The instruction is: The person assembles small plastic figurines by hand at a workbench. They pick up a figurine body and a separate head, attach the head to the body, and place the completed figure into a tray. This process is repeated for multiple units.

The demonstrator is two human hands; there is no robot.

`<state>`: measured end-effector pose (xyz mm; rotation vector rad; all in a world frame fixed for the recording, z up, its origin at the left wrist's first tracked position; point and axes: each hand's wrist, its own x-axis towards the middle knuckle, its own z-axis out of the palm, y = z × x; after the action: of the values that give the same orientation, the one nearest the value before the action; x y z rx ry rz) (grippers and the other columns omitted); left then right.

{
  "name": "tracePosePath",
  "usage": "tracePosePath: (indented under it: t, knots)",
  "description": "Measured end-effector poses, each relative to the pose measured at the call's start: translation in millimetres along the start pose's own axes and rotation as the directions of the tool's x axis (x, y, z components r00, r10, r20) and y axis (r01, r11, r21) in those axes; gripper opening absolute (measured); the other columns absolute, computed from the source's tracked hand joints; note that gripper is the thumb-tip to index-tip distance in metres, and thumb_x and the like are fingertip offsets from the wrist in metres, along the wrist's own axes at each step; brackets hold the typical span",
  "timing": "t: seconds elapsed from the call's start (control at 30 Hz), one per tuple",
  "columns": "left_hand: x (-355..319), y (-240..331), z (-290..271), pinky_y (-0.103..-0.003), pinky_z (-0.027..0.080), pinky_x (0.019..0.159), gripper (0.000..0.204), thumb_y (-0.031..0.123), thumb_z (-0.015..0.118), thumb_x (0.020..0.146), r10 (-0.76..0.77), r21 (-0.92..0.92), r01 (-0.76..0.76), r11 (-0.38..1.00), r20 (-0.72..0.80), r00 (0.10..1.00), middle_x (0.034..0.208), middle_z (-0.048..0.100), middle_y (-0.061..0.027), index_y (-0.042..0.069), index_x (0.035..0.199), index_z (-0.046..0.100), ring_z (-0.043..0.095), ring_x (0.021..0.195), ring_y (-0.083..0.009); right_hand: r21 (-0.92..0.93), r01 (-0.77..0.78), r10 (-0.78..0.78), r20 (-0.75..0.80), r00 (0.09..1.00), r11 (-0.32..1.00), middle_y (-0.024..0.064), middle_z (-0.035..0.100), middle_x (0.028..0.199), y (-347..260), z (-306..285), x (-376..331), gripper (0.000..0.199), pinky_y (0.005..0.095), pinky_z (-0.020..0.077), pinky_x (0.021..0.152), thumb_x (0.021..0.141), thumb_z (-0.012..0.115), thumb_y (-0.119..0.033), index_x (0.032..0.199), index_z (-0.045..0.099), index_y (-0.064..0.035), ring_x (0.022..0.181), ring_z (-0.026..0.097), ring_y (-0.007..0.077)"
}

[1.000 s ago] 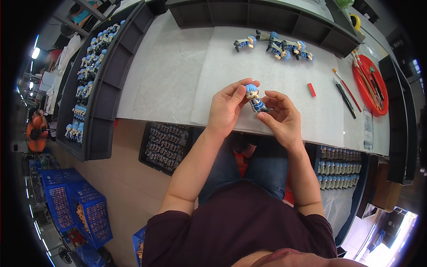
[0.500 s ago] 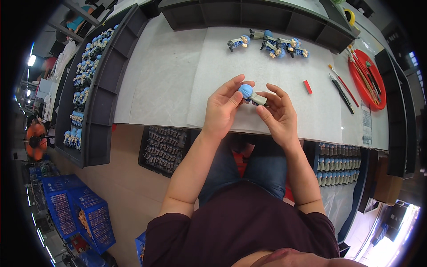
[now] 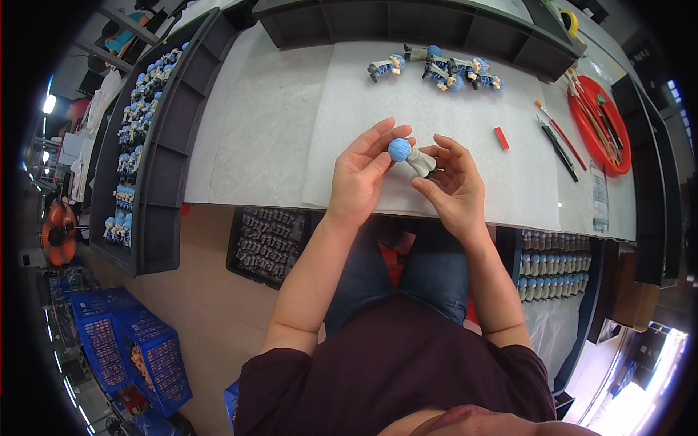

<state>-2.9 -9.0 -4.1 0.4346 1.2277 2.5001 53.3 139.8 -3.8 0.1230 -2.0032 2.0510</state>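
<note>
Fingers (image 3: pixel 378 142) of my left hand (image 3: pixel 361 174) and right hand (image 3: pixel 452 185) pinch one figure (image 3: pixel 408 155). More figures (image 3: pixel 436 69) lie well apart beyond it. The red block (image 3: pixel 501 137) and brushes (image 3: pixel 556 138) sit right, bare mat (image 3: pixel 349 94) left.

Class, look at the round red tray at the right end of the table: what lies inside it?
Inside the red tray lie several thin brushes, crossing one another. What lies beneath them cannot be seen.

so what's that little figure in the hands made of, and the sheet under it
Figure: likely moulded plastic or resin, matte; smooth blue round head, grey body, held by the left hand and right hand. Sheet: looks like white paper or thin foam, flat and dull.
</note>
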Motion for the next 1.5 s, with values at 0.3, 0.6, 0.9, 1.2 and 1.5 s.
tracePosePath:
  t: [0.3, 0.6, 0.9, 1.2, 1.5]
  knots:
    - [-1, 1, 2, -0.033, 0.043, 0.091, 0.035, 0.001, 0.043, 0.091, -0.026, 0.03, 0.026, 0.999, -0.026, 0.999, 0.123, 0.052, -0.0175, 0.001, 0.126, 0.046, 0.054, 0.108, -0.0233, 0.043, 0.013, -0.012, -0.022, 1.0, 0.999, 0.0138, 0.057, 0.105, 0, 1, -1, 0.047, 0.0283, 0.0493, 0.078, 0.081, 0.065, -0.005, 0.122, 0.043, 0.0005, 0.094, 0.059, 0.0182]
    - [-3, 4, 3, -0.026, 0.045, 0.08, 0.033, 0.019, 0.05, 0.093, -0.105, 0.029, 0.104, 0.994, 0.035, 0.994, 0.114, 0.057, -0.0156, 0.001, 0.121, 0.052, 0.057, 0.091, -0.0127, 0.151, -0.285, 0.284, 0.03, 0.958, 0.946, 0.0128, 0.062, 0.09, -16, -6, 2, 0.032, 0.0251, 0.0501, 0.066, 0.094, 0.047, -0.024, 0.113, 0.051, 0.0018, 0.082, 0.061, 0.0155]
    - [1, -4, 3, -0.021, 0.041, 0.067, 0.037, 0.026, 0.062, 0.085, -0.039, 0.033, 0.044, 0.999, -0.134, 0.99, 0.089, 0.059, -0.0018, 0.0, 0.112, 0.055, 0.05, 0.075, -0.0072, 0.114, -0.11, 0.109, 0.016, 0.994, 0.987, 0.0108, 0.061, 0.096, -3, -1, -1, 0.027, 0.0261, 0.0505, 0.073, 0.087, 0.058, -0.006, 0.111, 0.053, 0.0032, 0.085, 0.058, 0.0135]
    - [1, -5, 0, -0.022, 0.043, 0.07, 0.038, 0.029, 0.06, 0.086, -0.048, 0.057, 0.054, 0.997, -0.11, 0.993, 0.091, 0.06, 0.0, 0.003, 0.113, 0.055, 0.054, 0.079, -0.0071, 0.097, -0.123, 0.124, 0.001, 0.992, 0.988, 0.011, 0.061, 0.095, -3, 0, -1, 0.025, 0.0258, 0.0505, 0.073, 0.088, 0.056, -0.006, 0.11, 0.052, 0.0038, 0.083, 0.059, 0.0136]
    - [1, 0, 1, -0.026, 0.045, 0.08, 0.03, 0.017, 0.044, 0.095, -0.053, -0.022, 0.052, 0.998, -0.071, 0.996, 0.113, 0.057, -0.0122, 0.002, 0.12, 0.049, 0.054, 0.091, -0.0107, 0.086, -0.026, 0.026, 0.004, 1.0, 0.996, 0.0086, 0.052, 0.11, 0, -1, -1, 0.039, 0.0241, 0.05, 0.073, 0.077, 0.067, 0.0, 0.113, 0.051, 0.0017, 0.09, 0.052, 0.0118]
